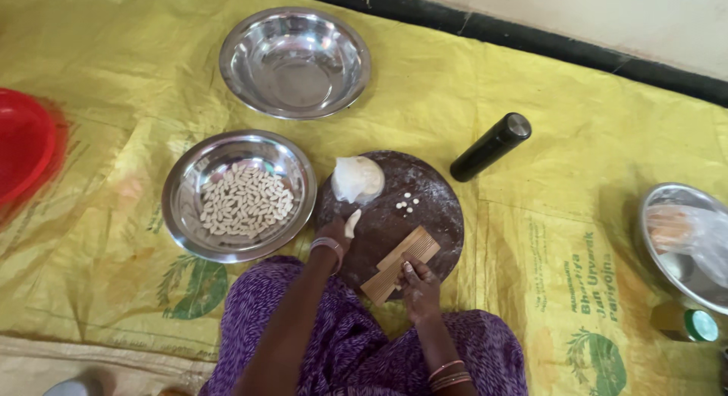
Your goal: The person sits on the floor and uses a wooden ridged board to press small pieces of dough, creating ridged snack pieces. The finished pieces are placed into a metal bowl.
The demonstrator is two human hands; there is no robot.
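The right hand presses on a ridged wooden comb to steady it on the round board, while the left hand pinches a dough strip beside the bowl of shaped pieces.

A yellow woven sheet with green printing covers the floor. Along the top runs a black band, and above it a pale surface, perhaps the foot of a wall. Soft, even light falls; shadows are faint.

Shiny steel bowls; ridged wooden comb; floury dark board.
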